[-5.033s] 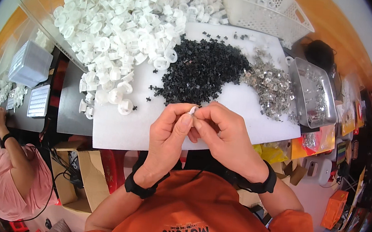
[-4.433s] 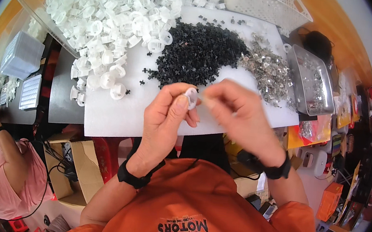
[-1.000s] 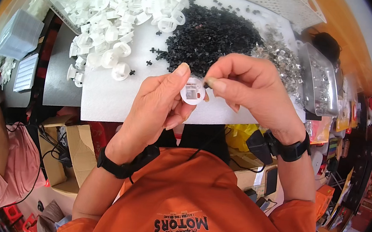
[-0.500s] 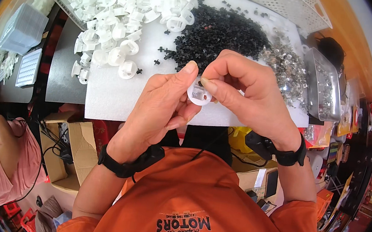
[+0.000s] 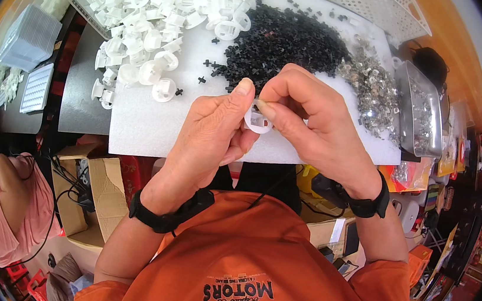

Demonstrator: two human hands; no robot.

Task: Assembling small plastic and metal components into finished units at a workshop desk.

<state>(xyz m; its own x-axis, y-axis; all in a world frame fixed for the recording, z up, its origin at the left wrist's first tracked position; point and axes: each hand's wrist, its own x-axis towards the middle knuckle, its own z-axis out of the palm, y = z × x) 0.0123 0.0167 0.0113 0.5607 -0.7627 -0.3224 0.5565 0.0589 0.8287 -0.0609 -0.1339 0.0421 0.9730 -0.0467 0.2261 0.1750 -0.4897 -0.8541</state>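
Note:
My left hand (image 5: 205, 128) grips a round white plastic part (image 5: 257, 124) with a square hollow in its middle, held above the front of the white foam sheet (image 5: 153, 134). At the part's upper edge, my right hand (image 5: 310, 120) has thumb and forefinger pinched together; whatever sits between these fingertips is too small and covered to make out. Beyond the hands lies a heap of small black cross-shaped pieces (image 5: 289, 40). To its left is a big pile of similar white plastic parts (image 5: 156, 10), and on its right a scatter of small shiny metal pieces (image 5: 373, 88).
A metal tray (image 5: 418, 111) of small pieces stands at the right, below a white perforated basket (image 5: 382, 9). Stacked clear trays (image 5: 31, 37) are at far left, near another person in pink (image 5: 11, 207). An open cardboard box (image 5: 87, 198) sits below the table edge.
The white part has tilted slightly between my hands. My right wrist has shifted a little left, with its fingertips still at the part's upper edge.

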